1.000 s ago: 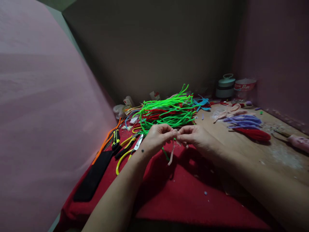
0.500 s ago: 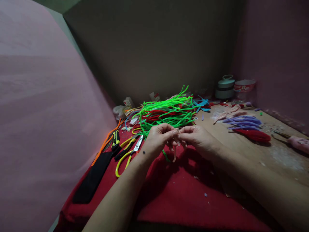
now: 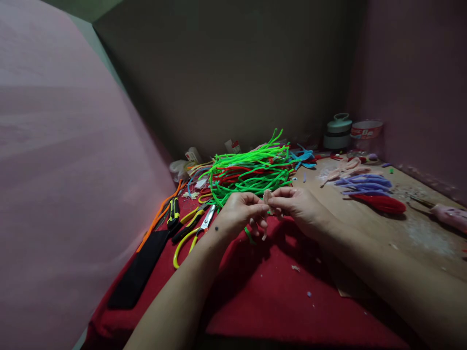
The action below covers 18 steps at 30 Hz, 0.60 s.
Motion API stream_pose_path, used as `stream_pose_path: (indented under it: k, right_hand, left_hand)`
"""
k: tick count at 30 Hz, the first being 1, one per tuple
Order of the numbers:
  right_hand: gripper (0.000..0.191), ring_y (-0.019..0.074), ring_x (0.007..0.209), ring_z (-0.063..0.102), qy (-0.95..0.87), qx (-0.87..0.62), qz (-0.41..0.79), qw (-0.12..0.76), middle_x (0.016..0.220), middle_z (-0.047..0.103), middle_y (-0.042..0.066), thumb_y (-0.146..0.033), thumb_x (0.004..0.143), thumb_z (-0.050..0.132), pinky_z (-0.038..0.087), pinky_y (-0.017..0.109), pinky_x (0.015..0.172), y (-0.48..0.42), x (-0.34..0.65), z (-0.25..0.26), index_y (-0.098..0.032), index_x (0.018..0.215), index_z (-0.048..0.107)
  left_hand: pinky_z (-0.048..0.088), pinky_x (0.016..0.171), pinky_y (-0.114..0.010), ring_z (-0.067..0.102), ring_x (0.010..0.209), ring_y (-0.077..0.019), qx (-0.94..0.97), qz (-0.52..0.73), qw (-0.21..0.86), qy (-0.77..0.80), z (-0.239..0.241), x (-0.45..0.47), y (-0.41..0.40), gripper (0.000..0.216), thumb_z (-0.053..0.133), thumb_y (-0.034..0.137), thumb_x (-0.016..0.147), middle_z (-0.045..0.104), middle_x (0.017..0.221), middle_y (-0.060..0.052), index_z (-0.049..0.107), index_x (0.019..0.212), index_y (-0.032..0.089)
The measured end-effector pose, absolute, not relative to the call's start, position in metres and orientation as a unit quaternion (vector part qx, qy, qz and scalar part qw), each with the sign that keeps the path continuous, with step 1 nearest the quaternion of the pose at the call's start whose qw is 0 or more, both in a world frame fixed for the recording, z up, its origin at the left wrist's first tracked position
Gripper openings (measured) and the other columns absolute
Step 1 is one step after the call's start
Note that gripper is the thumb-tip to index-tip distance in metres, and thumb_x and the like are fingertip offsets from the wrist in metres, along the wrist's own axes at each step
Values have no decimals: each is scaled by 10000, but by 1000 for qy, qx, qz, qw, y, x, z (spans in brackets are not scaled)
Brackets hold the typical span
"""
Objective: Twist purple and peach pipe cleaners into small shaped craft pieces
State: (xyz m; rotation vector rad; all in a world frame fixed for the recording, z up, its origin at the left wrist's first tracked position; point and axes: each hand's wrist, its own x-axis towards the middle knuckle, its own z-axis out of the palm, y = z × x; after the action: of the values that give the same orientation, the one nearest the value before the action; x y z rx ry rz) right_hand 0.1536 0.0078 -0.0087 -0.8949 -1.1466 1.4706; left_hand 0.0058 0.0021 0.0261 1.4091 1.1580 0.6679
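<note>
My left hand (image 3: 239, 214) and my right hand (image 3: 297, 204) meet above a red cloth (image 3: 277, 296), fingertips pinched together on a short pale pink pipe cleaner (image 3: 267, 198). A curled bit of it shows between the fingers and a short tail hangs below them. Just behind my hands lies a big tangle of neon green pipe cleaners (image 3: 251, 170) mixed with red ones.
Yellow-handled scissors (image 3: 193, 231), pliers and a utility knife (image 3: 174, 213) lie left of my hands beside a black pouch (image 3: 136, 272). Purple pipe cleaners (image 3: 363, 183), a red piece (image 3: 381, 204) and pink pieces lie on the wooden table at right. Containers (image 3: 339, 132) stand at the back.
The hanging pink tail has grown shorter as the fingers worked it up into a curl between the fingertips. Both hands stayed in nearly the same place.
</note>
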Motion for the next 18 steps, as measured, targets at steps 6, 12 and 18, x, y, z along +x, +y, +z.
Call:
stream_pose_path:
  k: [6,12,18]
  right_hand:
    - [177,70,476,437,-426,-352,656,514,573,572,-11,-254,544,717,327,236,485,13,155,-20,-140,626,610]
    - [208,63,481,432,-467,-341,646,498,644,597,-1,-282,565,717,329,233,482,12,157,-17,-142,699,640]
    - [232,82,534,459,-546,-335,585,497,613,607,15,-355,685,641,341,239,529,8,158,-13,-125,681,674]
  left_hand:
    - [387,338,-192,528,353,-113,601,306,524,520,26,12,-1,137,602,230,703,566,452,-2,536,659,118]
    - [382,335,-176,497,330,-88,632,293,500,515,26,9,1,144,560,184,707,548,429,1,538,584,110]
    - [381,330,-184,495,320,-97,651,255,513,498,24,4,1,153,542,205,709,542,424,-1,528,586,116]
